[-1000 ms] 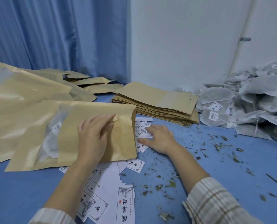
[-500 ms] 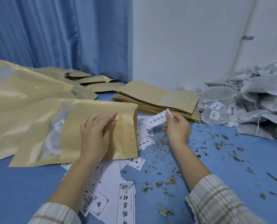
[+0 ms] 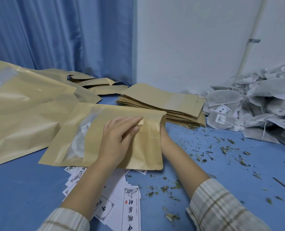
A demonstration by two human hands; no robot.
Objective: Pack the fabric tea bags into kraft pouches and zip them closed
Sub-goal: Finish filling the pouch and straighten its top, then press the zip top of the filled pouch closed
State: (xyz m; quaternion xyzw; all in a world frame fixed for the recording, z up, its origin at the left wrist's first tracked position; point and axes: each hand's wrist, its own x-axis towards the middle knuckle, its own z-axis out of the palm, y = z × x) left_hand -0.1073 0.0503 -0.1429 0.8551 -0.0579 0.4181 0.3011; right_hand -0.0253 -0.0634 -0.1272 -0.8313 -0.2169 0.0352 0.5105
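A kraft pouch [image 3: 146, 154] with a clear window lies flat on the blue table, its mouth facing right. A white fabric tea bag [image 3: 79, 142] shows through the window. My left hand [image 3: 120, 139] rests on the pouch and pinches the upper lip of its mouth between thumb and fingers. My right hand [image 3: 165, 139] is pushed into the open mouth, so only the wrist and the heel of the hand show. Its fingers are hidden inside. A heap of grey-white fabric tea bags [image 3: 255, 104] lies at the right.
A stack of flat empty kraft pouches [image 3: 160, 100] sits behind the pouch. Larger filled pouches [image 3: 25, 114] lie at the left. White printed labels [image 3: 131, 205] are spread near the front edge. Loose tea leaves [image 3: 221, 147] litter the table on the right.
My right hand picked a small white label from the table, lifted it, and has now gone into the pouch's mouth. My left hand kept its pinch on the pouch's lip.
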